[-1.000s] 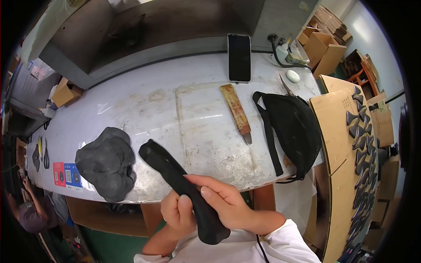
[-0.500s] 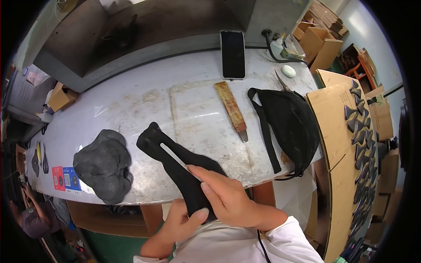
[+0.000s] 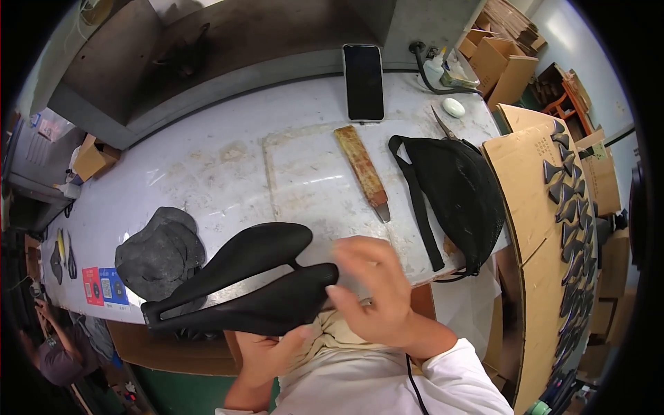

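Observation:
A black bicycle saddle (image 3: 259, 303) with a long slot down its middle is held over the table's near edge. Its narrow nose points left and its two wide rear lobes point right. My left hand (image 3: 266, 356) grips it from below, the thumb against its near side and the other fingers partly hidden. Beside the rear end, my right hand (image 3: 377, 297) is open, fingers apart and blurred; whether the thumb touches the saddle I cannot tell. A lumpy dark grey mass (image 3: 155, 249) lies just behind the saddle's nose.
On the table (image 3: 207, 180) are a tape-wrapped knife (image 3: 361, 166), a black bag (image 3: 456, 197), scissors (image 3: 443, 124), a phone (image 3: 364, 83) and a white oval object (image 3: 453, 107). Cardboard (image 3: 515, 180) with several dark pieces stands at right. Another person (image 3: 62, 349) is at far left.
The saddle has swung round: its nose now points left and its broad surface shows. My right hand has come off it and opened; my left hand has moved slightly left, still holding it.

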Tool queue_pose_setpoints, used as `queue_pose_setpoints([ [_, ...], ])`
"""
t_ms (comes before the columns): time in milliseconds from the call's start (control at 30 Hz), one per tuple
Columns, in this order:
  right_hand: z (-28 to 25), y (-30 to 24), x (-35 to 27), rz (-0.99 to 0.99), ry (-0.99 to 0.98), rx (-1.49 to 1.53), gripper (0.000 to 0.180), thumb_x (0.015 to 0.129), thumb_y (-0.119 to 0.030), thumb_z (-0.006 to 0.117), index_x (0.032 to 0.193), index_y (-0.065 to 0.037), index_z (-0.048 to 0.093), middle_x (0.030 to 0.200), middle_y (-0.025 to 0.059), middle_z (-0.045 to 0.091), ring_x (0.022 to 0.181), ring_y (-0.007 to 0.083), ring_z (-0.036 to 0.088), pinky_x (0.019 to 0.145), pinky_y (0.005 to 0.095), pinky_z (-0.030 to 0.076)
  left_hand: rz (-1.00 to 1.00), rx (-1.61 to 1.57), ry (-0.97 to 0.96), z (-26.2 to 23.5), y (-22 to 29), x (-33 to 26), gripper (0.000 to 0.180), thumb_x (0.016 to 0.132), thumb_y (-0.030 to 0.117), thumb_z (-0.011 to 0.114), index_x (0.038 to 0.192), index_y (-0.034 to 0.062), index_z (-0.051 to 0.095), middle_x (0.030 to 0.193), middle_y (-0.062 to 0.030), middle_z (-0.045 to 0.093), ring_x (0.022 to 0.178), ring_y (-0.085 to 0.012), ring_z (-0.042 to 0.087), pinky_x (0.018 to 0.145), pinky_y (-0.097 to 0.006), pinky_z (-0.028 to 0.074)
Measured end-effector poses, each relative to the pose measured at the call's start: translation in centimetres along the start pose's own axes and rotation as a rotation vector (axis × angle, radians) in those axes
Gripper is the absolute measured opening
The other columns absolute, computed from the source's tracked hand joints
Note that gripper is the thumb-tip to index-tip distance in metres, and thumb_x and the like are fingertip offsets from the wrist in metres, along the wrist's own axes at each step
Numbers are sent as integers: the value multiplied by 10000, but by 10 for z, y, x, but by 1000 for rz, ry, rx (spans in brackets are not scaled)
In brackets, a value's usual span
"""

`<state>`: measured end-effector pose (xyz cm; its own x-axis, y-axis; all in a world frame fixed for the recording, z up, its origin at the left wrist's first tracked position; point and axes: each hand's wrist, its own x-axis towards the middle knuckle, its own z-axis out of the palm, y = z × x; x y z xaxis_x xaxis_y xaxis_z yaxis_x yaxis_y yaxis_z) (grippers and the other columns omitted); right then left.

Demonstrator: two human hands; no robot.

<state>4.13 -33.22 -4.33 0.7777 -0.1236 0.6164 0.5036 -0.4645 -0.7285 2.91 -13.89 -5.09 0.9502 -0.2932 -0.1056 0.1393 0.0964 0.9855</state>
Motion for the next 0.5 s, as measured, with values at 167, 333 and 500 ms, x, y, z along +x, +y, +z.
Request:
queue_pose_setpoints([
  [167, 15, -9, -17, 711, 16, 1057, 771, 853, 9, 702, 1464, -34, 232, 1085, 128, 610, 954, 167, 592, 769, 303, 508, 156, -77, 119, 9, -22, -9, 484, 779, 3, 764, 1222, -72, 585, 1176, -137, 636, 1084, -193, 600, 917, -307, 484],
  [333, 4, -3, -22, 898, -41, 1040, 682, 811, 96, 701, 1387, -23, 356, 1006, 137, 674, 906, 176, 665, 823, 275, 545, 187, 384, -105, 1, -32, 8, 476, 811, 90, 746, 1221, -66, 564, 1068, -130, 660, 929, -179, 642, 867, -323, 510],
  [500, -2, -2, -22, 841, -333, 980, 249, 818, 38, 737, 1026, 0, 604, 955, 83, 679, 880, 128, 654, 788, 271, 533, -161, -209, -189, -42, -46, 5, 461, 841, 327, 710, 1115, -26, 597, 1051, -141, 657, 967, -238, 652, 846, -351, 520],
])
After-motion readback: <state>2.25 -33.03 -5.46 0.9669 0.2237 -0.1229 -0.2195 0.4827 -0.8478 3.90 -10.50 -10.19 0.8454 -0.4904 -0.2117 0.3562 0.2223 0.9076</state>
